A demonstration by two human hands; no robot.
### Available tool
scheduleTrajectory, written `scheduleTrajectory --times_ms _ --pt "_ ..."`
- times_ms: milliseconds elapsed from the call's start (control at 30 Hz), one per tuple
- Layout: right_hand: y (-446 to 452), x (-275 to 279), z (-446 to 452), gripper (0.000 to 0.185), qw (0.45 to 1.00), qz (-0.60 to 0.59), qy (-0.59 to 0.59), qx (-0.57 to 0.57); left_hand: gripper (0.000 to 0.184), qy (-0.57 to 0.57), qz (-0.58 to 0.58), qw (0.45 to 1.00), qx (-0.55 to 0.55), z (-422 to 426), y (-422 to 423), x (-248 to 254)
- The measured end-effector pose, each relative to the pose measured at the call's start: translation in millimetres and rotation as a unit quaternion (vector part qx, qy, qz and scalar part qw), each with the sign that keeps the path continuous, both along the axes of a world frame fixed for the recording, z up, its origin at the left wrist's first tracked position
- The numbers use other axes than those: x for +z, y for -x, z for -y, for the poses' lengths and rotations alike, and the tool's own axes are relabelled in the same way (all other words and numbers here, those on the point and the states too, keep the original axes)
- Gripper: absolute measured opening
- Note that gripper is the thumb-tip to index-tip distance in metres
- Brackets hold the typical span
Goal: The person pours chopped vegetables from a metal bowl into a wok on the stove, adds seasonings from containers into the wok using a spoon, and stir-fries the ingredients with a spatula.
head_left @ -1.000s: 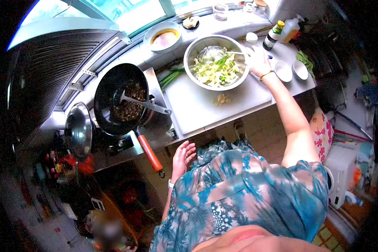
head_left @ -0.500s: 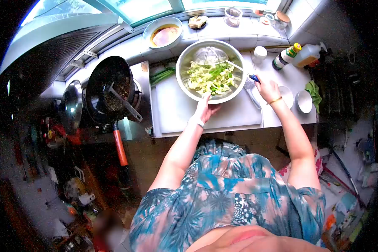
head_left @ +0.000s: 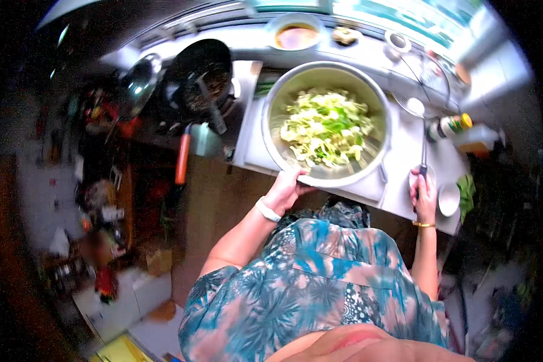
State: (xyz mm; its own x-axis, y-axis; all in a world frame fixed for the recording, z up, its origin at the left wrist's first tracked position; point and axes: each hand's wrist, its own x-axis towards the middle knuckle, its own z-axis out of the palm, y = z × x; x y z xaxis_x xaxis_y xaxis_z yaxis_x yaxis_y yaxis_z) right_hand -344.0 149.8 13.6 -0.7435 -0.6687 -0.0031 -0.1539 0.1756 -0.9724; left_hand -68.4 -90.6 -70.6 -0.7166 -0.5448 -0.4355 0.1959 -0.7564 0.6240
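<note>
My left hand [head_left: 285,190] grips the near left rim of a large metal bowl [head_left: 374,151], its thumb at the edge and fingers beneath. Chopped pale green vegetable [head_left: 329,127] fills the bottom of the bowl, which seems raised and juts over the counter's front edge. Off to the right, my right hand [head_left: 425,198] is closed around the dark handle of a wire-mesh skimmer [head_left: 425,145]. The skimmer points away from me toward the window, its mesh head blurred. Beside that hand stands a small white bowl [head_left: 449,200].
At the left a black wok [head_left: 200,84] holds dark food and a spatula [head_left: 211,104]; its orange handle [head_left: 183,158] sticks out toward me. On the sill sits a bowl of brown liquid [head_left: 295,36]. A yellow-capped bottle [head_left: 449,127] and green leaves [head_left: 466,193] are at the right.
The skimmer has come out of the bowl and swung right with my right hand. The bowl looks larger and nearer, pulled toward me by my left hand. The whole view has shifted and turned.
</note>
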Motion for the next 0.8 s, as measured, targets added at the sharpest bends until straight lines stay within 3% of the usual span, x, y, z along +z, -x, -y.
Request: scheduleTrajectory --times_ms 167,267,400,467,500,533,600,667,733,800 --pt "37 -63 17 0.025 0.994 0.066 -0.084 0.021 0.015 0.043 0.068 0.996 0.031 0 -81 81" --pt "45 -106 45 0.027 0.985 0.077 -0.143 0.059 0.016 0.053 0.080 0.990 0.107 24 -124 123" --pt "63 -153 69 0.030 0.983 0.109 -0.109 0.099 0.019 0.106 0.105 0.971 0.185 71 -178 148" --pt "71 -167 75 0.038 0.964 -0.161 -0.204 0.050 0.018 0.136 0.103 0.965 0.198 90 -194 163" --pt "92 -185 68 0.046 0.922 -0.293 -0.247 0.054 0.020 0.126 0.098 0.965 0.209 107 -198 161" --pt "82 -166 68 0.046 0.894 -0.375 -0.237 0.065 0.022 0.115 0.095 0.963 0.225 118 -203 163" --pt "82 -149 66 0.051 0.851 -0.452 -0.250 0.097 0.025 0.140 0.115 0.948 0.261 134 -211 169" --pt "69 -128 76 0.049 0.853 -0.472 -0.208 0.074 0.027 0.132 0.127 0.945 0.272 151 -219 161" --pt "40 -94 113 0.040 0.934 -0.294 -0.146 0.142 0.026 0.179 0.175 0.928 0.276 162 -217 162" --pt "-5 -70 163 0.035 0.954 -0.179 -0.050 0.234 0.023 0.199 0.176 0.920 0.287 169 -216 162"
